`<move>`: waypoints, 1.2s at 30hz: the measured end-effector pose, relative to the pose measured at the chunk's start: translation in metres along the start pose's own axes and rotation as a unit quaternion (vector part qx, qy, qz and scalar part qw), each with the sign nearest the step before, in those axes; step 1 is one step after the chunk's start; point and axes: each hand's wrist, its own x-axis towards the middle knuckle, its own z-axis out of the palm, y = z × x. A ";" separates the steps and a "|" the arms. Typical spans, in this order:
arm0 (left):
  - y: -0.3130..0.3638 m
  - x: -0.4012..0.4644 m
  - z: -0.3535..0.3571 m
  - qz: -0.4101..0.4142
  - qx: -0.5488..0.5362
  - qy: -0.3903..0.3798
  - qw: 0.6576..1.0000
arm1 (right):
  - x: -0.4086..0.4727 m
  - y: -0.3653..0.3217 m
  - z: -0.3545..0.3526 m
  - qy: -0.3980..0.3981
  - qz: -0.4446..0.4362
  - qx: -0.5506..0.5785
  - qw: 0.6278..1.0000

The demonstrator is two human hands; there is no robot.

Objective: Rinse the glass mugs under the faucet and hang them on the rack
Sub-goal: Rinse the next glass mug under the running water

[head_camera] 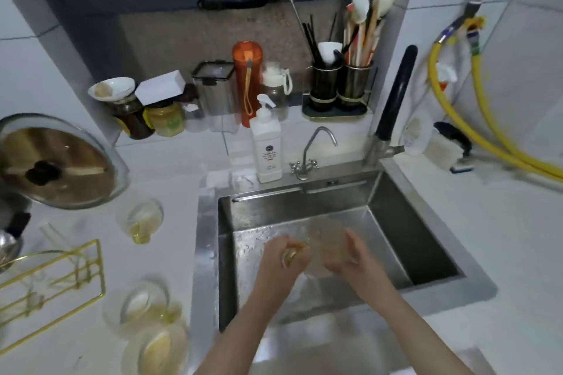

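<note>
A clear glass mug (pixel 324 245) is held low inside the steel sink (pixel 432 253), between both hands, near the middle of the basin; it appears tipped on its side, its long axis running roughly left to right, though blur hides which way the mouth faces. The left hand (pixel 281 256) is closed round the amber-gold handle at the mug's left end; the right hand (pixel 355 256) is cupped against the right side of the glass, its fingers (pixel 353 240) curled on the wall. Water can be seen falling from the black-sleeved faucet (pixel 393 106) at the far right corner, landing just beyond the mug. The gold wire rack (pixel 58 280) lies on the white desk (pixel 487 237) well to the left; the left hand is judged nearer to it, so the hanging would suit that hand, handle first. Three more glass mugs (pixel 143 218), smooth, rounded and yellow-tinted, are set between rack and sink.
</note>
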 end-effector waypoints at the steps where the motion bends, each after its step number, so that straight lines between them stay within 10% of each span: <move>1: 0.002 0.005 0.005 -0.008 -0.014 -0.020 1.000 | -0.002 0.000 -0.004 0.014 0.012 0.012 1.000; 12: 0.019 0.055 0.050 0.001 -0.091 0.024 0.996 | 0.017 0.004 -0.044 0.090 -0.017 0.054 0.994; 19: 0.031 0.081 0.077 0.082 0.087 0.021 0.993 | 0.042 0.011 -0.076 0.034 -0.053 -0.067 0.996; 36: 0.037 0.122 0.113 0.346 0.603 0.000 0.718 | 0.108 0.036 -0.133 -0.045 -0.139 -0.202 0.969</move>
